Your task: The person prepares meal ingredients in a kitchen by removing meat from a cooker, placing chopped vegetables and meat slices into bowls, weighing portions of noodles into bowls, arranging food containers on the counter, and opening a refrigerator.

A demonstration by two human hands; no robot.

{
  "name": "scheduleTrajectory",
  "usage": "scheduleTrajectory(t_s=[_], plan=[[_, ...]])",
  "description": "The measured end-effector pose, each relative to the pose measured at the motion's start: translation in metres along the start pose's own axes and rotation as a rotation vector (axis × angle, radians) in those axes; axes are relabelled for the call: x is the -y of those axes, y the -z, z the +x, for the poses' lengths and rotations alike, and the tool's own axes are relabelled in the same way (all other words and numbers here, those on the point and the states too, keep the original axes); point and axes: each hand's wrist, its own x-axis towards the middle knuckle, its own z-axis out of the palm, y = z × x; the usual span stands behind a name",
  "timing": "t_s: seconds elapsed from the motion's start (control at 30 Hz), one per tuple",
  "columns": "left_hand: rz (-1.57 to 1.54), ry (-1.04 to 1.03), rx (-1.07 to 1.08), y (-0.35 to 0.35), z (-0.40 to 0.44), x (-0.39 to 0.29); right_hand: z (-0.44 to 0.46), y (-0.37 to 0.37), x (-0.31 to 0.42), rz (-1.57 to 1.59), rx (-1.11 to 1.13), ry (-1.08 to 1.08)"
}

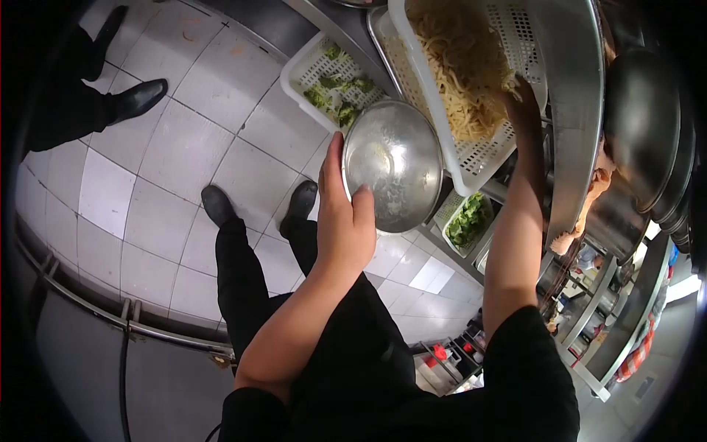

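Note:
My left hand (pixel 345 225) grips a round stainless steel bowl (pixel 394 166) by its near-left side, the thumb over the rim. A few wet smears show inside the bowl. To its right, a large white perforated basket (pixel 451 151) holds a heap of pale noodles (pixel 468 92). My right hand (pixel 521 103) reaches into this basket at the right of the heap, its fingers closed around some noodles. Shadow and noodles partly hide those fingers.
A smaller white basket (pixel 302 82) with broccoli (pixel 335 92) sits beyond the bowl. Green leafy vegetables (pixel 468 223) fill a container nearer me. Dark stacked pans (pixel 644 125) stand at the right, past a steel edge (pixel 571 147). Another person's shoe (pixel 140 100) is on the tiled floor.

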Motion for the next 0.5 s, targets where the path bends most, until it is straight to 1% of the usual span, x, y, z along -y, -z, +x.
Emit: scheduleTrajectory(t_s=[0.07,0.13,0.2,0.27,0.33,0.4,0.43,0.5], plan=[[0.031,-0.032,0.007,0.0,-0.002,-0.003,0.059,-0.029,0.008,-0.064,-0.087,0.074],[0.022,-0.052,0.019,-0.002,-0.002,-0.003,0.106,-0.053,0.013,-0.153,-0.153,0.059],[0.022,-0.052,0.036,-0.004,-0.001,-0.001,0.12,-0.053,0.015,-0.193,-0.183,0.018],[0.011,-0.065,0.012,-0.007,-0.001,0.002,0.105,-0.036,0.005,-0.175,-0.228,0.006],[-0.011,-0.094,-0.015,-0.011,0.002,0.0,0.07,-0.024,-0.006,-0.129,-0.307,0.004],[0.0,-0.088,-0.022,-0.009,0.003,-0.002,0.025,-0.011,-0.01,-0.004,-0.41,-0.023],[0.003,-0.093,-0.02,-0.009,0.002,-0.005,0.01,0.008,-0.005,0.116,-0.467,-0.061],[0.021,-0.037,-0.008,-0.008,-0.001,-0.011,-0.012,0.027,0.009,0.269,-0.574,-0.097]])
